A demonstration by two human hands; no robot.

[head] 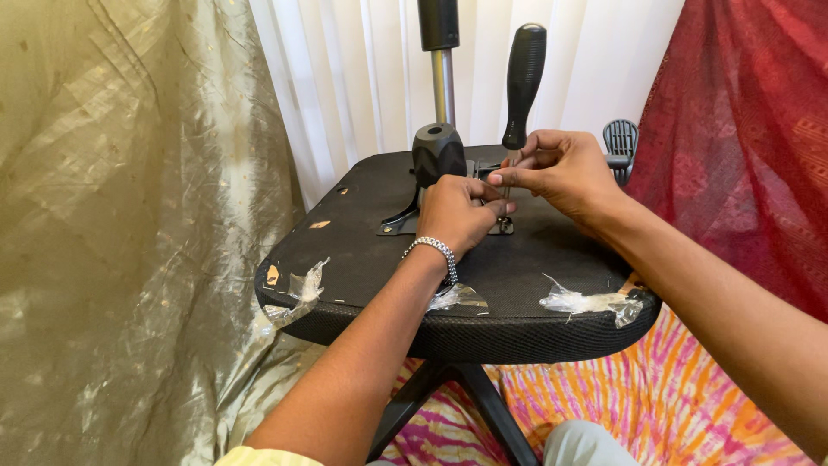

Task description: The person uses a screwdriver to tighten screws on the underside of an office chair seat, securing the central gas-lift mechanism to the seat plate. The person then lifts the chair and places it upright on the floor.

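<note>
At the bottom of the frame a pink and orange cloth [690,406] covers the floor, with black chair legs [457,397] crossing it at lower centre. Above them the upturned chair seat [362,250] fills the middle of the frame, its black underside facing up, with scraps of clear tape [578,300] stuck along its near edge. The left hand [457,211], a metal bracelet [435,250] on its wrist, rests at the centre of the seat with fingers curled together around the lower end of the screwdriver [523,78], right where the shaft meets the metal plate [405,226]. The right hand [561,168] sits just to the right and slightly above, fingers pinched on the shaft just below the black handle, which rises upright towards the top of the frame. So the tool stands between both hands, held by each, its tip down at the plate. Just left of the hands stands the black mechanism [437,151], with a metal column [442,82] rising from it. A black castor [621,138] shows at right. Behind are a gold drape [129,216] at left, a white curtain [362,69] at upper centre and a red cloth [750,129] at upper right.
</note>
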